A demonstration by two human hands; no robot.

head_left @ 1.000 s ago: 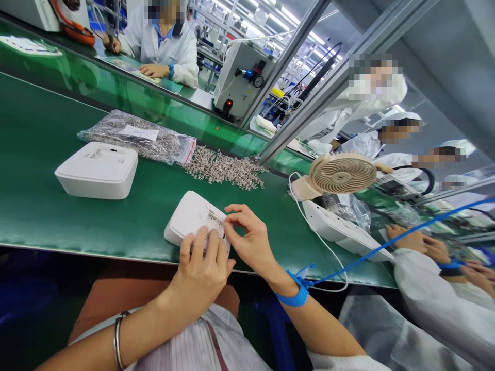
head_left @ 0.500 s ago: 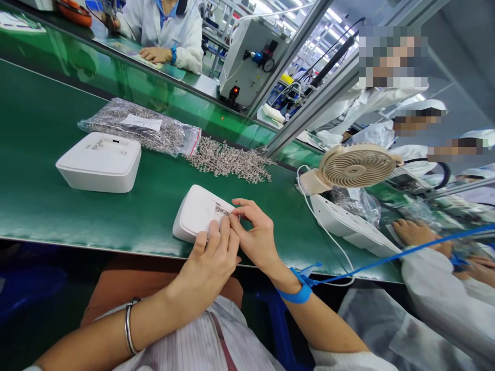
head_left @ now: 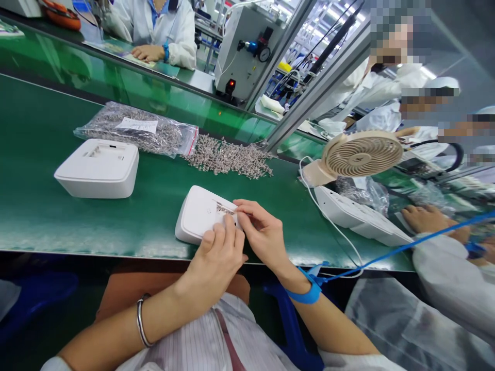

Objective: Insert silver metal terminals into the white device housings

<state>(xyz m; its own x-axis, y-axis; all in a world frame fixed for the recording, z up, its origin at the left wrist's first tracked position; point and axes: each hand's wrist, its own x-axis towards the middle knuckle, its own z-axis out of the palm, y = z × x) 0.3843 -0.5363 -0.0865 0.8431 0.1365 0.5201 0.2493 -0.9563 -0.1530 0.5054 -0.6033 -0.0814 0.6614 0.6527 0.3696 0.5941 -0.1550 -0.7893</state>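
A white plastic housing [head_left: 197, 211] with rounded corners lies on the green bench in front of me. Small metal pieces [head_left: 224, 209] show in the recess on its top. My left hand [head_left: 220, 252] is closed over its near right side, bent fingertips on the top by the recess, thumb lower down. From the right, my right hand [head_left: 265, 232] has thumb and index finger pinched together at the recess's right end; whatever is between them is too small to make out. Behind lies a heap of small metal spring-like pieces [head_left: 232, 157].
A second white housing [head_left: 98, 170] stands at left, before a clear bag of metal pieces [head_left: 135, 126]. On the right are a beige fan [head_left: 361, 154], its white cable, more white housings [head_left: 359, 216] and a co-worker's hand [head_left: 429, 219]. A blue cord [head_left: 406, 247] runs from my right wrist strap.
The view has shifted slightly. Both hands stay at the recess, with the left fingertips drawn a little closer together and toward the right.
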